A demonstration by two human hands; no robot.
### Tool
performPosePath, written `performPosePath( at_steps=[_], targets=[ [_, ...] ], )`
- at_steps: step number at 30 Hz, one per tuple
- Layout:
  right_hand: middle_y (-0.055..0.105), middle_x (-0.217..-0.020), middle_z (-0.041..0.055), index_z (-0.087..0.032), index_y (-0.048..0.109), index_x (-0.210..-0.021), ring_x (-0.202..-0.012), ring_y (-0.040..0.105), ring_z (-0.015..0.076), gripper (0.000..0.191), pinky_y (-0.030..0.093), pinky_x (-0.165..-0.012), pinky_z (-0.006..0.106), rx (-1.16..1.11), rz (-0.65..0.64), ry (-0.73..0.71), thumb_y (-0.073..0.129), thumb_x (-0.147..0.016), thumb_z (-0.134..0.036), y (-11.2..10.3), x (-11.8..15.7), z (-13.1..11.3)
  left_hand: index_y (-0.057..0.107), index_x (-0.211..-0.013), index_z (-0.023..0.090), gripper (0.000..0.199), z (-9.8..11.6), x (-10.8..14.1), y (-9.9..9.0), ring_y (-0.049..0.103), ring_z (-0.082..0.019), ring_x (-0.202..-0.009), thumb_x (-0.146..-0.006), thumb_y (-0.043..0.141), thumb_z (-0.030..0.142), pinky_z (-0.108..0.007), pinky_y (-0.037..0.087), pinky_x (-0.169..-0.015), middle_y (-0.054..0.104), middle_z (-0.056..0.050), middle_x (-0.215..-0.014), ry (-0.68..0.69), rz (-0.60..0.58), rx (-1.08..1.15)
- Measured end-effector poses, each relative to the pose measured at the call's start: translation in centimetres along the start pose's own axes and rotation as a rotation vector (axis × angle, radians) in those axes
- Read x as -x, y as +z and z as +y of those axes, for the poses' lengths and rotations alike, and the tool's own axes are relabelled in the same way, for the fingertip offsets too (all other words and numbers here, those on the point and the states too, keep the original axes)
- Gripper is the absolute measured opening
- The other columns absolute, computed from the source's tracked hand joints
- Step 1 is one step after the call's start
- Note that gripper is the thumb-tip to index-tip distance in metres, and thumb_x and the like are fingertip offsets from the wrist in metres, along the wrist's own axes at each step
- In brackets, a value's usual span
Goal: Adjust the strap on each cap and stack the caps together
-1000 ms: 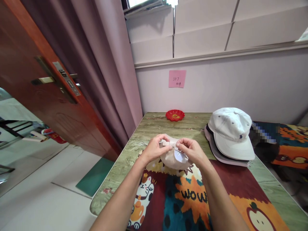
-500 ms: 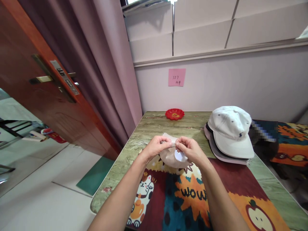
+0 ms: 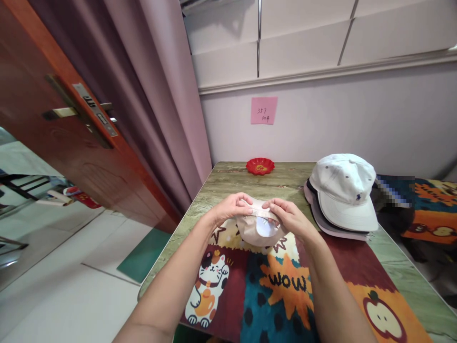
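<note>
A beige baseball cap [image 3: 250, 233] is between my two hands, low over the patterned cloth. Its back strap and the opening under it face me, and a white patch shows through the opening. My left hand [image 3: 232, 209] pinches the strap side at the left. With thumb and fingers, my right hand [image 3: 288, 218] grips the strap's right side. To the right stands a stack of caps, a white cap [image 3: 344, 190] with a small dark logo on top and darker and pinkish brims beneath it.
A red scalloped dish [image 3: 260, 166] sits near the table's back edge. The colourful cloth [image 3: 228, 305] covers the front of the wooden-patterned table [image 3: 200, 195]. A pink note [image 3: 263, 110] is on the wall behind. At left are a curtain [image 3: 167, 95] and an open door [image 3: 107, 181].
My hands have moved apart along the strap, which now shows stretched between them. The cap's opening has turned more fully towards me. The view has shifted slightly.
</note>
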State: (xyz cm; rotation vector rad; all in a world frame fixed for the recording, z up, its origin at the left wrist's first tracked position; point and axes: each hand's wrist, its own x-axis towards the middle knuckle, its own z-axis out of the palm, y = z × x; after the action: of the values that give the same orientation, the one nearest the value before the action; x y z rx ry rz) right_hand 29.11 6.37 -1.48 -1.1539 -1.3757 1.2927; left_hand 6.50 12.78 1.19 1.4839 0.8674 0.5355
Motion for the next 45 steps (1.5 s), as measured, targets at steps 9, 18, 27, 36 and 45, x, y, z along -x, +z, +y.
performPosePath(
  at_steps=[9,18,27,36,45],
  targets=[
    [0.058,-0.07,-0.0017,-0.017,0.064,-0.098,-0.061,0.049,0.0116,0.043,0.034,-0.054,0.023,-0.009,-0.077,-0.019,0.071,-0.081,-0.055,0.6,0.3,-0.6,0.077,-0.083,0.014,0.03,0.3,0.7,-0.3,0.055,-0.014,-0.07,-0.073,0.079,0.042,-0.026,0.038,-0.066,0.064,-0.003,-0.074,-0.047,-0.064,-0.059],
    [0.059,-0.068,-0.0013,-0.016,0.066,-0.092,-0.059,0.048,0.011,0.043,0.034,-0.053,0.023,-0.023,-0.076,-0.031,0.075,-0.079,-0.057,0.4,0.0,0.2,0.073,-0.072,0.012,0.026,-0.2,0.3,0.3,0.047,-0.011,-0.06,-0.069,0.079,0.038,-0.025,0.032,-0.061,0.058,0.0,-0.064,-0.019,0.032,-0.03],
    [0.068,-0.092,0.0041,-0.017,0.072,-0.104,-0.08,0.058,0.0181,0.047,0.045,-0.068,0.026,0.104,-0.255,-0.047,0.079,-0.078,-0.055,-3.0,0.5,0.5,0.072,-0.078,0.013,0.033,0.3,0.1,-1.1,0.053,-0.011,-0.063,-0.071,0.082,0.044,-0.024,0.039,-0.063,0.063,-0.002,-0.069,0.054,0.01,0.066],
    [0.051,-0.068,-0.0017,-0.018,0.06,-0.075,-0.063,0.045,0.0122,0.043,0.036,-0.058,0.024,-0.071,-0.085,-0.111,0.077,-0.079,-0.057,-3.6,0.5,1.5,0.073,-0.081,0.014,0.035,2.3,-0.8,-2.3,0.055,-0.011,-0.061,-0.074,0.082,0.047,-0.022,0.042,-0.06,0.066,-0.002,-0.072,-0.04,-0.267,-0.038],
    [0.054,-0.066,-0.0011,-0.019,0.062,-0.077,-0.057,0.043,0.0123,0.045,0.035,-0.056,0.025,-0.178,0.015,-0.145,0.076,-0.077,-0.062,-3.3,0.8,1.2,0.076,-0.09,0.013,0.039,0.6,-1.1,-1.9,0.066,-0.015,-0.062,-0.064,0.09,0.038,-0.024,0.052,-0.059,0.074,-0.007,-0.079,-0.153,-0.339,0.116]
  ],
)
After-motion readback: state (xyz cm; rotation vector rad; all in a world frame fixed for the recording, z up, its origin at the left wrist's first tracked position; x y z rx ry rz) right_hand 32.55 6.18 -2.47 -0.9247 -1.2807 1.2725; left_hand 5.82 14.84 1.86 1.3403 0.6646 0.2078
